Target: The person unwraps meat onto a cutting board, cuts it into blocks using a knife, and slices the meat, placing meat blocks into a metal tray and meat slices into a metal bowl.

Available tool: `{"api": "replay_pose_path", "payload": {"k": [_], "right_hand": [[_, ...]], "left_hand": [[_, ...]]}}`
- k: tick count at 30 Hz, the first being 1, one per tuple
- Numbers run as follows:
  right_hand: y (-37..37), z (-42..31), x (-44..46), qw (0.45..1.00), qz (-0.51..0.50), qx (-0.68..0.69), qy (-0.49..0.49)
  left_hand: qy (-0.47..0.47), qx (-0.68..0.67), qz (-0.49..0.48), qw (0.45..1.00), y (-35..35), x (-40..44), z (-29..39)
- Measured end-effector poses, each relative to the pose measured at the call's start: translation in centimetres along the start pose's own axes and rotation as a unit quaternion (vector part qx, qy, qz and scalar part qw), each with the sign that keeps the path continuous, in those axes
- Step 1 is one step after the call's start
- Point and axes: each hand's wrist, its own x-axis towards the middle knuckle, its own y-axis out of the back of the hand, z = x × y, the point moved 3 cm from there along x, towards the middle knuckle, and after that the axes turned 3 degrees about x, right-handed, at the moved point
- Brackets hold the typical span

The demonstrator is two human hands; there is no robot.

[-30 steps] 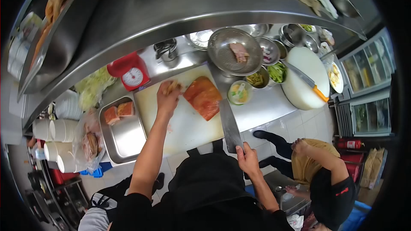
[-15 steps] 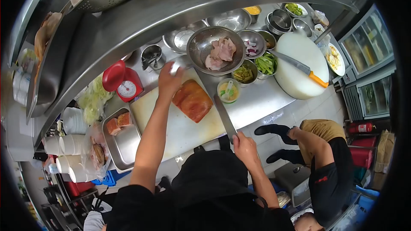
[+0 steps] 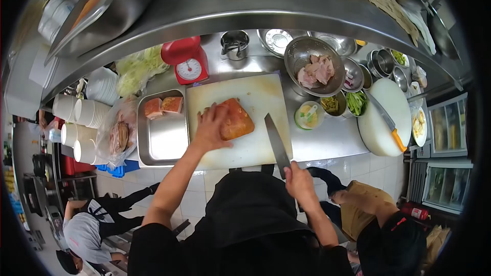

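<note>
A slab of orange-brown meat (image 3: 239,120) lies on the white cutting board (image 3: 261,89). Spread over the slab's left side is my left hand (image 3: 210,129), its fingers apart and nothing gripped in them. Wrapped around the handle of a large kitchen knife (image 3: 276,143) is my right hand (image 3: 300,184). The blade points up and away from me, over the board's right part, a short gap from the meat. Just left of the board stands a steel tray (image 3: 163,145) with two smaller pieces of similar meat (image 3: 172,105) in its far end.
A red scale (image 3: 186,61) stands behind the board. To the right are a colander (image 3: 315,66) of sliced meat, bowls of vegetables, and a round white block (image 3: 382,128) bearing an orange-handled knife (image 3: 388,122). Overhead runs a steel shelf (image 3: 230,18). Co-workers are on both sides.
My left hand has come back from the board's far edge onto the meat; a shiny thing by its fingers no longer shows. The knife stays in my right hand. The view has turned.
</note>
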Motion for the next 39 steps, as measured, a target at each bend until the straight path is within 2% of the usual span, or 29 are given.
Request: {"api": "replay_pose_path", "payload": {"k": [1,3,5,6,8,9,10,11,13,18,19,20,21,22,23,24,25,27,28,29,30,31,33,36,37,39], "right_hand": [[0.1,0.1,0.7,1.0,0.0,-0.005,0.002],[-0.8,0.9,2.0,0.999,0.003,-0.023,0.038],[-2.1,1.8,2.5,0.999,-0.021,-0.025,0.021],[-2.3,1.9,2.6,0.999,-0.007,-0.032,0.024],[-3.1,1.8,1.6,0.999,-0.004,-0.034,0.031],[-3.1,1.7,1.4,0.999,0.003,-0.035,0.021],[-2.9,1.5,1.8,0.999,0.014,-0.034,0.017],[-2.9,1.5,2.1,0.999,0.022,-0.029,0.022],[-3.6,2.3,1.6,1.0,0.017,-0.016,-0.002],[-3.4,3.2,1.7,0.999,0.029,0.03,0.017],[-3.1,3.2,1.8,0.997,0.035,0.06,0.026],[-2.8,3.0,1.8,0.998,0.035,0.056,0.026],[-2.3,2.6,1.6,0.996,0.049,0.074,0.009],[-1.8,2.1,1.3,0.994,0.061,0.092,-0.009],[-1.1,0.9,1.0,0.995,0.055,0.087,-0.01],[-0.2,-0.7,1.0,0.994,0.058,0.093,-0.013],[0.4,-2.1,1.2,0.993,0.062,0.099,-0.015],[0.9,-4.5,1.8,0.994,0.066,0.088,0.001],[1.2,-6.0,2.0,0.996,0.045,0.062,0.036],[1.2,-7.3,2.4,0.996,0.024,0.036,0.074],[0.8,-8.2,2.9,0.997,-0.01,0.016,0.073],[0.6,-9.1,3.4,0.997,-0.013,0.014,0.074],[0.0,-11.2,4.3,0.99,-0.026,-0.016,0.137],[-0.4,-13.4,5.6,0.984,-0.067,-0.04,0.159],[-0.6,-13.9,6.0,0.984,-0.069,-0.046,0.158],[-1.2,-14.7,6.4,0.979,-0.098,-0.083,0.158]], "left_hand": [[0.003,-0.004,0.003,1.0,-0.5,0.2,-0.2],[-0.003,-0.008,-0.055,0.998,-2.2,1.5,-0.7],[-0.015,0.026,-0.021,0.999,-0.7,3.7,-1.8],[0.035,-0.166,-0.143,0.975,-0.5,5.5,-3.7],[0.095,-0.349,-0.259,0.895,-2.1,6.2,-8.0],[0.165,-0.634,-0.276,0.704,-5.0,6.5,-11.1],[0.208,-0.841,-0.251,0.431,-5.5,6.6,-12.7],[0.203,-0.839,-0.249,0.439,-4.9,6.6,-12.7],[0.198,-0.873,-0.115,0.431,-5.0,5.2,-12.2],[0.19,-0.838,-0.181,0.478,-4.3,5.2,-11.2],[0.121,-0.71,-0.167,0.673,-1.6,5.0,-8.8],[0.046,-0.541,-0.143,0.828,0.3,4.7,-6.4],[0.037,-0.359,-0.1,0.927,0.8,3.7,-4.7],[0.028,-0.161,-0.054,0.985,0.4,2.0,-2.8],[-0.003,-0.09,0.084,0.992,-1.4,0.1,-1.0],[-0.002,0.002,0.042,0.999,-2.5,-1.2,0.7],[0.007,0.002,0.058,0.998,-3.0,-2.1,1.5],[-0.018,-0.104,0.109,0.988,-2.7,-2.3,0.5],[-0.015,-0.109,0.106,0.988,-2.4,-2.6,0.0],[0.006,-0.177,0.179,0.968,-1.6,-3.0,-0.9],[0.027,-0.24,0.252,0.937,-0.9,-3.5,-2.0],[0.03,-0.241,0.252,0.937,-1.2,-4.2,-3.3],[0.107,-0.38,0.256,0.883,-1.6,-5.5,-5.5],[0.158,-0.414,0.215,0.87,-1.2,-6.5,-6.1],[0.16,-0.419,0.215,0.867,-1.7,-6.3,-6.4],[0.086,-0.352,0.24,0.901,-2.3,-5.4,-6.7]]}}
